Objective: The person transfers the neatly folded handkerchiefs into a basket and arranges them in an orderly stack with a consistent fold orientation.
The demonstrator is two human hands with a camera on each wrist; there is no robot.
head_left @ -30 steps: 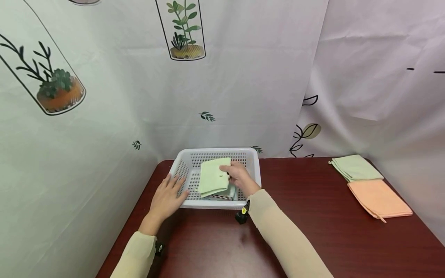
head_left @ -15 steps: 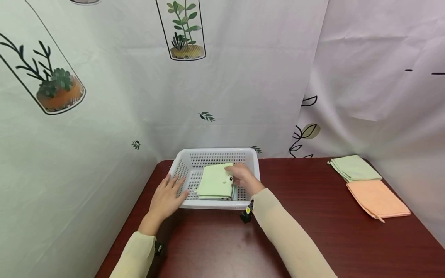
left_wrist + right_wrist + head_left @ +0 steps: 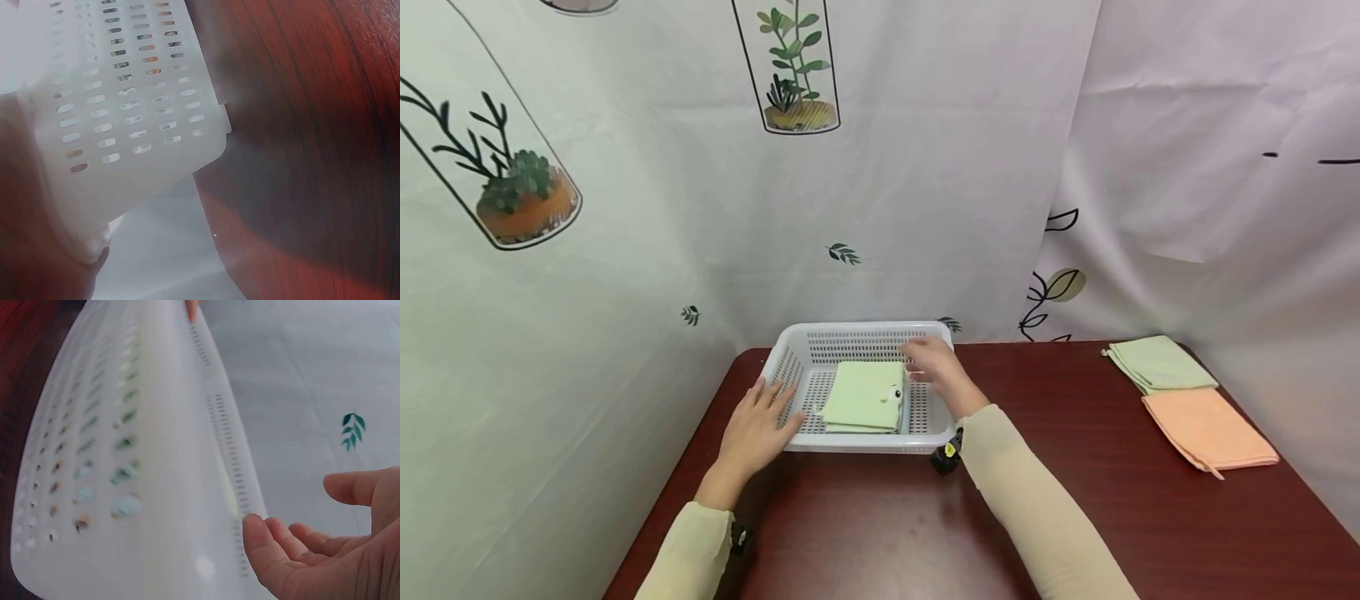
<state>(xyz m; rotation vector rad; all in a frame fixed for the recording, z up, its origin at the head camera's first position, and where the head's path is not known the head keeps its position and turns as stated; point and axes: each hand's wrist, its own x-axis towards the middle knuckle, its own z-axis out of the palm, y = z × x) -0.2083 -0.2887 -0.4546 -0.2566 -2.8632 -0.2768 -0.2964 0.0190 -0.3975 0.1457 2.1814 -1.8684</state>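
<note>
A white slotted plastic basket [image 3: 868, 444] stands at the table's back left. Folded inside it is a light green cloth [image 3: 861, 396] with a small eye-like mark, lying on other folded cloths that barely show. The left hand [image 3: 756, 425] rests on the basket's left rim with fingers spread. Over the basket's right side hovers the right hand [image 3: 934, 362], apart from the cloth. In the right wrist view that hand [image 3: 325, 544] holds nothing, its thumb and loosely bent fingers apart. The left wrist view shows the basket's slotted wall [image 3: 137, 106] beside part of the hand.
At the table's right lie a folded pale green cloth [image 3: 1161, 364] and a folded orange cloth [image 3: 1210, 429], edges meeting. Behind the dark red table [image 3: 880, 525] hangs a printed white curtain [image 3: 925, 192], which also lines both sides.
The right hand has lowered the light green cloth onto the stack in the basket, let it go and drawn back to the right. The left hand has stayed on the rim.
</note>
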